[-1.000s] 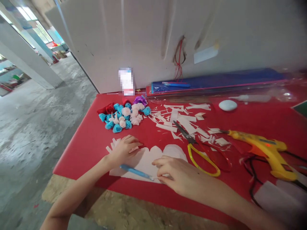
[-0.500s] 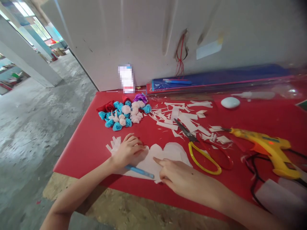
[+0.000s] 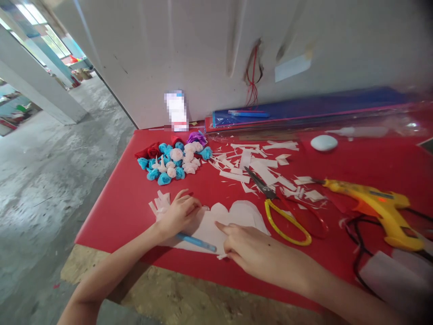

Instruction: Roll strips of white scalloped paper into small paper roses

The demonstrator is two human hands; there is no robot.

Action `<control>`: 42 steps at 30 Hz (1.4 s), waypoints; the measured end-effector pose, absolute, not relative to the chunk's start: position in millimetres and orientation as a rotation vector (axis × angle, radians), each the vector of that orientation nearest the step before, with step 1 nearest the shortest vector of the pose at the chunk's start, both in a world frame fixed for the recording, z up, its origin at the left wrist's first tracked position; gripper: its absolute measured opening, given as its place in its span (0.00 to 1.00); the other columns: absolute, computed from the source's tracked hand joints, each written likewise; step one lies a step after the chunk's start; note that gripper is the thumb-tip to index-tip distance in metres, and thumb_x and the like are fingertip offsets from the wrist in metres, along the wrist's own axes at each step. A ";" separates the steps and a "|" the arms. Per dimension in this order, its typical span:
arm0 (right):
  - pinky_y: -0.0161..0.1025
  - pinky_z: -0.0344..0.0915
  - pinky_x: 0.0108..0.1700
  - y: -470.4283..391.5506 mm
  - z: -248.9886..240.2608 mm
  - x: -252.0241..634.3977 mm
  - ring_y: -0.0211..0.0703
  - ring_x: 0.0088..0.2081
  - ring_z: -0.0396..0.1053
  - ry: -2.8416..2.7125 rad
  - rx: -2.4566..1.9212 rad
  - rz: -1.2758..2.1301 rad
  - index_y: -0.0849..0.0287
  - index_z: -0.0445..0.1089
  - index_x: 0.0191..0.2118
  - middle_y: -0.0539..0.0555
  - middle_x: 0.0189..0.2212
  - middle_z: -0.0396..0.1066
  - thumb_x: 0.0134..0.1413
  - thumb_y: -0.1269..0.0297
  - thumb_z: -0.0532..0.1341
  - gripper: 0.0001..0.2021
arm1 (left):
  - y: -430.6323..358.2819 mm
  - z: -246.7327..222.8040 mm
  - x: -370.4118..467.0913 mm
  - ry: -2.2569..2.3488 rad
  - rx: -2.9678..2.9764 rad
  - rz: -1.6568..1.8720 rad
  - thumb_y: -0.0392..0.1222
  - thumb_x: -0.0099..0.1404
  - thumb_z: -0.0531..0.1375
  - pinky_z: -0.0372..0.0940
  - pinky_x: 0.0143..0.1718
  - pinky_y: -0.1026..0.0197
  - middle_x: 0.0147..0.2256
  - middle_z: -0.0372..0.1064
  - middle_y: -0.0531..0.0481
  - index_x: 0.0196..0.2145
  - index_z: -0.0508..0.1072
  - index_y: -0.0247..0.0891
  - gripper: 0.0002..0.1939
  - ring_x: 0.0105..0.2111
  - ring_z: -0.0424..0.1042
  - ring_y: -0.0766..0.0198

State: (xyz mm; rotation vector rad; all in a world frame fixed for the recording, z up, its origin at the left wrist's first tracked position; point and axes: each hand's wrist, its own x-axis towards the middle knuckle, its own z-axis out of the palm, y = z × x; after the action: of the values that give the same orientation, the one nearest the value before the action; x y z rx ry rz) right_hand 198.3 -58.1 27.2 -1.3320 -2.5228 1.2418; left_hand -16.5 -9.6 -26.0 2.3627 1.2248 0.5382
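White paper with rounded, petal-like lobes (image 3: pixel 207 225) lies near the table's front edge. Over its upper left edge, my left hand (image 3: pixel 179 213) curls its bent fingers onto the paper; the thumb is hidden. A blue pen (image 3: pixel 198 242) lies across the paper between my hands. On the right part of the paper rests my right hand (image 3: pixel 248 246), index finger stretched out and the other fingers partly bent. Beside my left wrist stick out white paper strips (image 3: pixel 160 203). Scissors with yellow and red handles (image 3: pixel 270 195) lie half-spread to the right of the paper.
Blue, white, red and purple paper roses (image 3: pixel 176 158) cluster at the back left. White paper scraps (image 3: pixel 260 167) cover the middle back. At right lie a yellow glue gun (image 3: pixel 375 205), its black cord and an egg-shaped white object (image 3: pixel 324 143). A phone (image 3: pixel 176 110) leans on the wall.
My left hand's fingers have drawn back a little to the left and bent more. My right hand and the paper stay nearly in place. The view shifts slightly.
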 end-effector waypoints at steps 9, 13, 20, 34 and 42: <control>0.47 0.64 0.49 -56.0 26.1 200.3 0.57 0.49 0.70 -2.484 -1.298 1.257 0.61 0.76 0.27 0.65 0.52 0.69 0.51 0.76 0.54 0.13 | -9.0 -23.4 -14.2 1.398 1.957 0.809 0.35 0.59 0.56 0.70 0.31 0.62 0.29 0.74 0.50 0.32 0.70 0.37 0.03 0.30 0.74 0.64; 0.43 0.64 0.48 -47.1 34.0 197.8 0.51 0.49 0.69 -2.413 -1.182 1.199 0.58 0.76 0.30 0.59 0.49 0.71 0.56 0.71 0.53 0.14 | -11.3 -15.7 -12.9 1.355 1.859 0.969 0.39 0.58 0.59 0.71 0.35 0.61 0.28 0.75 0.49 0.31 0.71 0.36 0.04 0.31 0.76 0.63; 0.34 0.67 0.36 -50.7 50.3 197.4 0.40 0.35 0.71 -2.080 -0.897 0.727 0.59 0.74 0.35 0.55 0.34 0.75 0.59 0.72 0.54 0.10 | -32.9 30.7 -7.7 1.160 1.783 1.273 0.38 0.61 0.59 0.71 0.26 0.66 0.28 0.73 0.51 0.27 0.65 0.36 0.06 0.22 0.73 0.69; 0.28 0.67 0.25 -64.0 77.3 202.9 0.35 0.24 0.70 -1.756 -0.748 0.911 0.58 0.72 0.28 0.50 0.23 0.72 0.57 0.72 0.57 0.09 | -37.8 81.3 19.4 0.681 2.005 1.074 0.28 0.60 0.58 0.67 0.46 0.63 0.36 0.73 0.47 0.38 0.75 0.36 0.10 0.39 0.71 0.66; 0.28 0.65 0.30 -57.8 70.2 207.2 0.33 0.24 0.66 -1.322 -0.733 1.666 0.52 0.76 0.24 0.47 0.19 0.71 0.54 0.57 0.62 0.12 | -29.1 81.4 29.2 0.627 1.673 1.022 0.32 0.58 0.63 0.66 0.39 0.64 0.33 0.69 0.51 0.35 0.78 0.45 0.10 0.34 0.68 0.68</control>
State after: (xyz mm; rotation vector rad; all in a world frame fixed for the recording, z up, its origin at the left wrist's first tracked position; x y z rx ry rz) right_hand 207.2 -57.8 70.2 -0.7328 -1.3217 1.6658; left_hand 29.2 -29.1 81.4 1.6733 0.6274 1.0222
